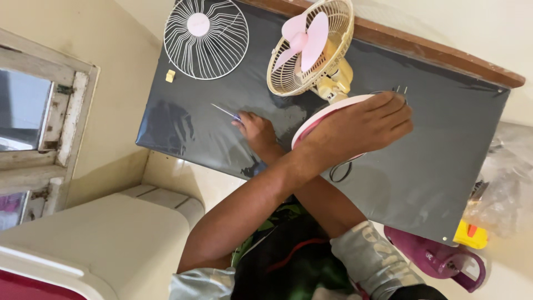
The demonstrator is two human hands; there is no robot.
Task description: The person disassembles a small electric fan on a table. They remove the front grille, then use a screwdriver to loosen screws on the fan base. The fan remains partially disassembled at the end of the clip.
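Observation:
A small cream table fan (333,78) with pink blades (304,40) stands on a dark-covered table (444,144), its front side uncovered. My left hand (361,125) reaches across my other arm and lies palm down on the fan's round white and pink base (316,119), holding it. My right hand (255,132) rests on the table left of the base, closed around a thin screwdriver (225,111) whose tip points away to the left. The fan's detached white front grille (205,38) lies flat at the far left of the table.
A small yellow piece (170,76) lies by the grille. Small screws (401,89) and a black cable (340,171) lie near the base. A plastic bag (505,183), a yellow object (471,236) and a purple object (444,258) sit at right. A white box (94,244) stands lower left.

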